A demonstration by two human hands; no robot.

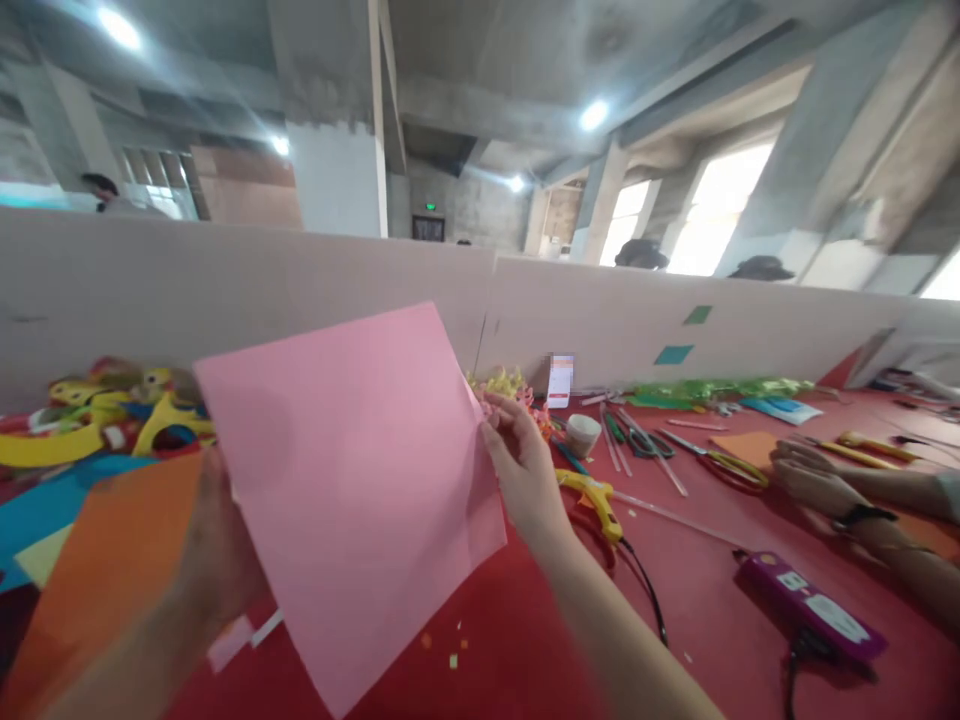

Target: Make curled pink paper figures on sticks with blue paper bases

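A large pink paper sheet [360,490] is held up in front of me over the red table [705,620]. My left hand [217,560] grips its left edge from behind, with an orange sheet [105,570] just beside it. My right hand [521,465] pinches the sheet's right edge with closed fingers. The lower part of the sheet hides the table beneath it.
A yellow glue gun [596,500] with a black cord lies right of my right hand. Scissors [724,465], sticks, a white tape roll [583,433] and a purple box [810,605] lie further right. Another person's hand [814,480] rests at the right. Coloured craft shapes [97,420] pile at the left, against a white partition [225,290].
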